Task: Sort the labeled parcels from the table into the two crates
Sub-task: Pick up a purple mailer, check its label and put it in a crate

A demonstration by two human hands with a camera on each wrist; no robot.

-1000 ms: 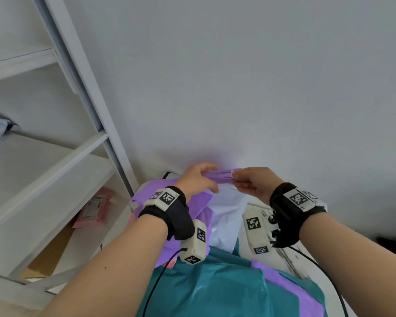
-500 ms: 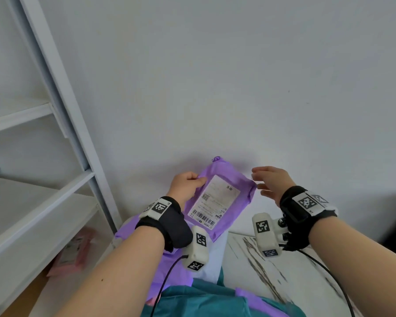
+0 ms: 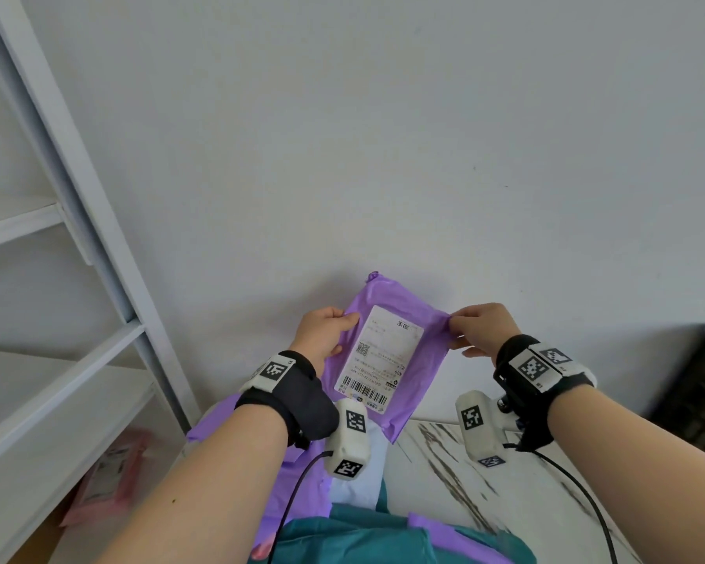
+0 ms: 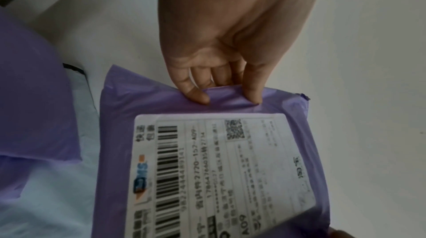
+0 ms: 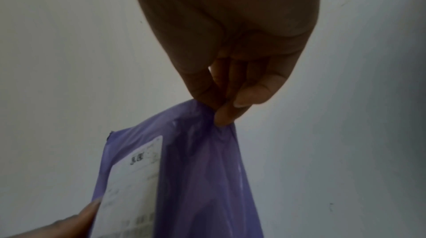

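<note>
White shelf unit (image 3: 98, 303) at nine o'clock. Left hand (image 3: 322, 333) gripping the left edge of the purple parcel (image 3: 428, 384), raised over the counter (image 3: 444, 474) before the wall. Right hand (image 3: 481, 327), at three o'clock of the parcel, fingers (image 5: 224, 116) pinching its right corner.

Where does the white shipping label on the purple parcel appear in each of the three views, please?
Head: the shipping label sits at lower centre, on the purple parcel held between the left hand and the right hand.
Left wrist: the label fills the lower right, below the right hand's fingertips.
Right wrist: the label lies at lower left, seen at a slant.
Shared landmark: the parcel's small dark corner tip, visible in every view.
</note>
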